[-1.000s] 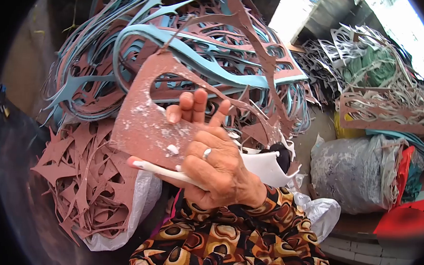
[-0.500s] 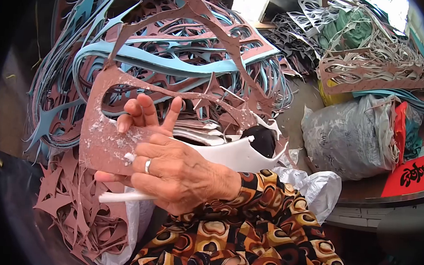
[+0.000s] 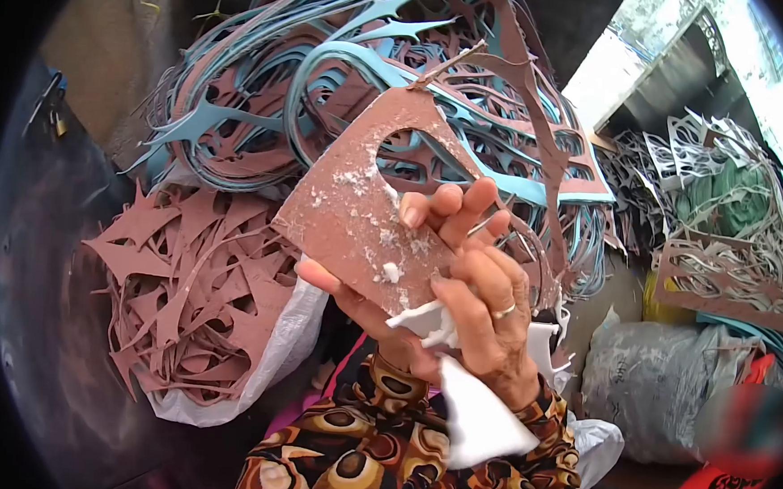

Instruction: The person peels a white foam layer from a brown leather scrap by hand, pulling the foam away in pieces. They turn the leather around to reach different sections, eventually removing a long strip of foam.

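A brown die-cut offcut sheet [image 3: 340,210], with an oval hole and white crumbs on its surface, is tilted up in front of me. My left hand [image 3: 373,320] grips it from behind and below, its palm mostly hidden by the sheet, with fingertips curling over the front beside the hole. My right hand [image 3: 490,318], a ring on one finger, is closed at the sheet's lower right edge. Torn white material [image 3: 427,323] shows between the hands. Below them a white scrap [image 3: 484,420], slightly blurred, hangs by my right wrist; its upper end is hidden.
A white sack [image 3: 291,350] of brown offcuts [image 3: 196,295] stands at the left. Behind my hands rises a heap of brown and blue die-cut strips [image 3: 348,72]. To the right are a plastic-wrapped bundle [image 3: 652,386], a red paper [image 3: 717,484] and more offcuts [image 3: 730,283].
The sheet has turned and tilted upward, and both hands have moved right with it. White material now hangs below my right hand. The view has swung left, showing more of the sack.
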Available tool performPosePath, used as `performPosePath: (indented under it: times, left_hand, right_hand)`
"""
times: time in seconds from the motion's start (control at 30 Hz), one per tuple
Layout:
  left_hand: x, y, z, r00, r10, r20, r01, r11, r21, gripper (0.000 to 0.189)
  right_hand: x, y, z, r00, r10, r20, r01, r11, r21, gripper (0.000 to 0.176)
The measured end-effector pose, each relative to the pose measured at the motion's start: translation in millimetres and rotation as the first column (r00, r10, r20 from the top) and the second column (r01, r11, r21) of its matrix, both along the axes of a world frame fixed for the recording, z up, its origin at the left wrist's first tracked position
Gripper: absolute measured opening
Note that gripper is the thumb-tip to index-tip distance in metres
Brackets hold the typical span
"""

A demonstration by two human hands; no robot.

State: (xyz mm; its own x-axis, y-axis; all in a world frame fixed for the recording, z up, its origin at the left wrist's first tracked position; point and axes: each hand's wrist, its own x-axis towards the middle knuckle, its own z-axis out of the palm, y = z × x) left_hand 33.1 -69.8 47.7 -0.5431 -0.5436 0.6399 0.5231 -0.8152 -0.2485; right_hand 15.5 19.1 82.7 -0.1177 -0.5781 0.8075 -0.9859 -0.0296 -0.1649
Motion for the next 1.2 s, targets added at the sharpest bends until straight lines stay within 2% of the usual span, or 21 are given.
performPosePath:
  times: [0.07, 0.17, 0.23, 0.3, 0.4, 0.5, 0.57, 0.63, 0.67, 0.73, 0.77, 0.8, 0.9, 1.1, 1.17, 1.2]
  left_hand:
    - [-0.2, -7.7, -4.6, 0.996, 0.076, -0.055, -0.082, 0.991, -0.106, 0.072]
    - [-0.8, -8.9, -6.8, 0.991, 0.109, -0.074, -0.117, 0.988, -0.104, 0.073]
    - [-0.8, -7.6, -8.4, 0.99, 0.125, -0.06, -0.13, 0.987, -0.097, 0.074]
    - [-0.1, -6.1, -9.2, 0.989, 0.144, -0.044, -0.147, 0.985, -0.093, 0.074]
    - [0.4, -3.7, -10.0, 0.989, 0.146, -0.037, -0.148, 0.988, -0.044, 0.074]
    - [-1.1, -2.9, -10.0, 0.99, 0.131, -0.043, -0.133, 0.99, -0.048, 0.075]
    - [-5.7, -1.8, -9.9, 0.992, 0.126, 0.006, -0.126, 0.991, -0.048, 0.076]
    - [-7.1, 0.5, -7.2, 0.993, 0.116, -0.035, -0.117, 0.992, -0.044, 0.077]
    - [-5.1, 3.8, -3.2, 0.992, 0.123, -0.003, -0.123, 0.992, -0.008, 0.078]
    - [-4.1, 6.4, -2.2, 0.99, 0.134, 0.038, -0.135, 0.99, 0.031, 0.078]
    - [-4.8, 5.3, -2.5, 0.993, 0.116, -0.004, -0.116, 0.993, 0.032, 0.08]
    - [-4.3, 4.1, -2.9, 0.994, 0.097, -0.046, -0.096, 0.995, 0.029, 0.082]
    - [0.8, 4.6, -2.4, 0.995, 0.1, -0.023, -0.1, 0.995, 0.024, 0.081]
    - [1.2, -0.7, -6.6, 1.0, -0.008, -0.025, 0.009, 0.999, 0.047, 0.08]
    - [-2.4, 0.6, -4.7, 1.0, -0.004, -0.018, 0.004, 1.0, 0.031, 0.081]
    - [-3.5, 0.8, -3.9, 1.0, -0.001, -0.01, 0.001, 1.0, 0.013, 0.081]
  right_hand:
    - [-2.4, 2.5, -3.2, 0.998, 0.025, -0.05, -0.025, 1.0, 0.001, 0.034]
    - [-3.3, -1.9, -5.8, 0.991, 0.031, -0.127, -0.035, 0.999, -0.03, 0.036]
    - [-3.5, -2.8, -4.3, 0.994, 0.081, -0.079, -0.081, 0.997, 0.002, 0.035]
    - [-5.0, -6.0, -8.0, 0.995, 0.087, -0.056, -0.089, 0.995, -0.036, 0.034]
    - [-4.3, -0.5, -15.5, 0.99, 0.125, 0.069, -0.122, 0.991, -0.047, 0.029]
    - [1.4, -2.3, -17.9, 0.988, 0.086, 0.126, -0.068, 0.988, -0.137, 0.026]
    - [-1.3, -3.7, -13.8, 0.993, 0.079, 0.088, -0.067, 0.989, -0.131, 0.026]
    - [-1.8, -6.5, -7.9, 0.995, 0.095, 0.006, -0.093, 0.985, -0.146, 0.027]
    - [-0.5, -6.9, -6.2, 0.988, 0.157, -0.002, -0.156, 0.984, -0.087, 0.03]
    - [1.6, -6.4, -3.6, 0.98, 0.199, 0.025, -0.198, 0.98, -0.033, 0.029]
    - [3.4, -6.6, -2.1, 0.97, 0.235, 0.053, -0.236, 0.972, 0.015, 0.029]
    - [5.9, -8.6, 1.5, 0.972, 0.222, 0.077, -0.225, 0.974, 0.027, 0.019]
    - [6.2, -9.2, 3.1, 0.942, 0.301, 0.15, -0.31, 0.95, 0.041, 0.019]
    - [-4.2, -1.2, -7.4, 0.892, 0.441, 0.099, -0.443, 0.896, 0.002, 0.02]
    - [-4.1, 0.5, -9.5, 0.885, 0.451, 0.116, -0.453, 0.891, -0.004, 0.019]
    - [-3.0, -0.1, -9.6, 0.911, 0.39, 0.133, -0.39, 0.921, -0.026, 0.018]
